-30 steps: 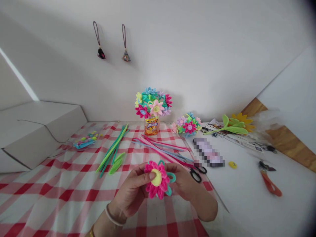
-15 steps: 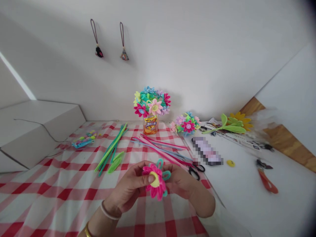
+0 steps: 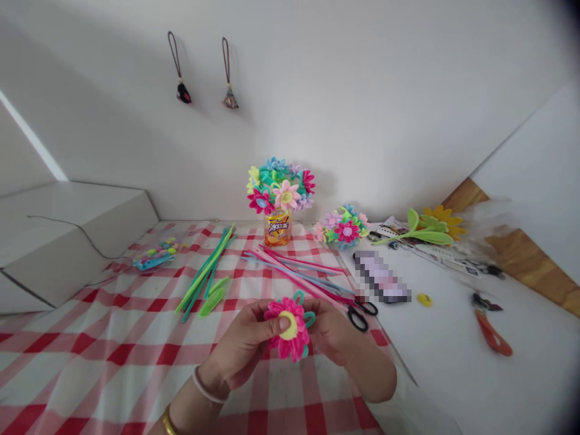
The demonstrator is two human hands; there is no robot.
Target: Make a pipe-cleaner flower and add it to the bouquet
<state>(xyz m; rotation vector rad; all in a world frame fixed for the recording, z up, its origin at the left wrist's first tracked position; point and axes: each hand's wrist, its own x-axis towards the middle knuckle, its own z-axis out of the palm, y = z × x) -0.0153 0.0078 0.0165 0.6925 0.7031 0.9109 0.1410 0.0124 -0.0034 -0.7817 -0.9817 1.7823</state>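
Observation:
A pink pipe-cleaner flower (image 3: 292, 347) with a yellow centre and teal loops behind it is held above the checked cloth. My left hand (image 3: 247, 338) grips it, the thumb pressed on the yellow centre and the fingers behind. My right hand (image 3: 333, 332) is closed at the flower's back right, by the teal loops; its fingertips are hidden behind the petals, so what they pinch cannot be seen. Just beyond my right hand lie black-handled scissors (image 3: 357, 318) and a bunch of pink and blue pipe cleaners (image 3: 299, 272).
Green pipe cleaners (image 3: 206, 275) and green leaf shapes (image 3: 212, 301) lie left. A bottle (image 3: 278, 228) holding flowers stands at the back, near another flower bunch (image 3: 347, 226). On the right are a phone (image 3: 380, 277), a yellow disc (image 3: 425, 299) and orange-handled pliers (image 3: 492, 329).
The flower has turned slightly, so its face points more toward me. Both hands keep nearly the same place, and the view has shifted a little.

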